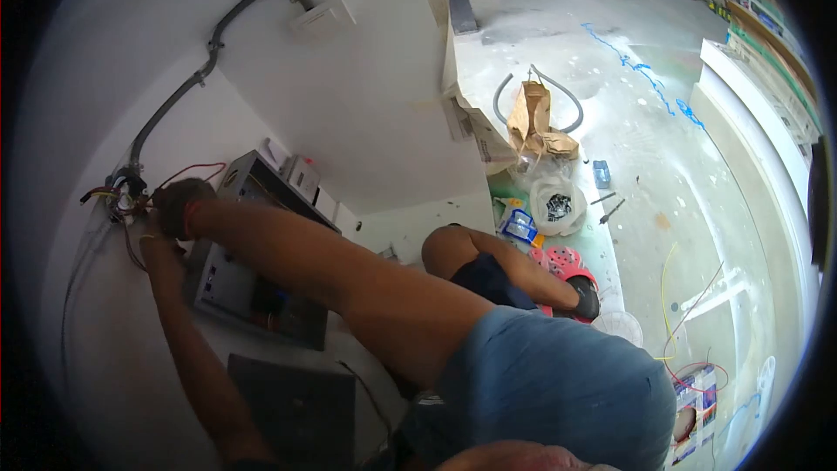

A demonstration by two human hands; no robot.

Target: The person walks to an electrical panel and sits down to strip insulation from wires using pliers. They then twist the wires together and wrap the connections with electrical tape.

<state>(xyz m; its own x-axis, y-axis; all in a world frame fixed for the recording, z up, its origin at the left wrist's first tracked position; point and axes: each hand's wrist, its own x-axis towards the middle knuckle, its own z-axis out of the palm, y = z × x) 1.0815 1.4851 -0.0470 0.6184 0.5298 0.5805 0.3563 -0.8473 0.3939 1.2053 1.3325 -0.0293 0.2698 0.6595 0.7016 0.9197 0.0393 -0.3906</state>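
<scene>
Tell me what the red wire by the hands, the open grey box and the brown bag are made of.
The red wire looks plastic-coated and smooth, its colour even; the core isn't visible. The grey enclosure is probably satin-painted metal: thin, crisp edges. The brown bag looks like matte paper, with sharp creases.

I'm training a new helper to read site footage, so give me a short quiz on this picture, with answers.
1. True or false: the right hand is inside the paper bag.
2. Which colour is the clog on the floor side of the picture? A) green B) pink C) white
3. Fill the gap: a curved grey ____ leads to the wire cluster on the wall.

Key:
1. False; it is up at the wire cluster, well away from the bag.
2. B
3. conduit
</scene>
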